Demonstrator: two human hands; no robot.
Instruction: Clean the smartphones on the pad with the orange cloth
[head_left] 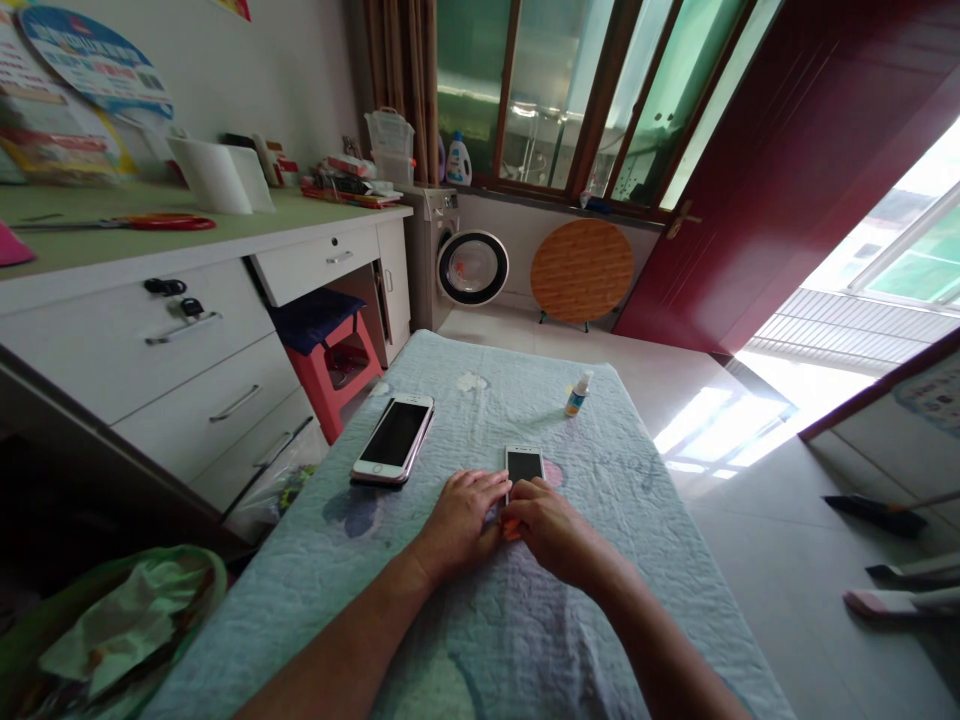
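A small white smartphone (524,461) lies face up on the cloth-covered table, its lower half covered by my hands. My left hand (466,512) is at the phone's left and lower edge, fingers close together and bent around that side. My right hand (551,522) is closed over the lower screen, pinching an orange cloth (512,528) of which only a small piece shows. Further left rests a larger white smartphone (394,437), dark screen up, with a dark edge beneath it. A small spray bottle (577,394) stands upright at the far right.
The table (600,590) has a pale blue quilted cover. Left of it are a white desk with drawers (202,345), a red stool (328,365) and a green waste bin (214,575). Behind are a washing machine (429,255), its door open, and a round wooden tabletop (582,267).
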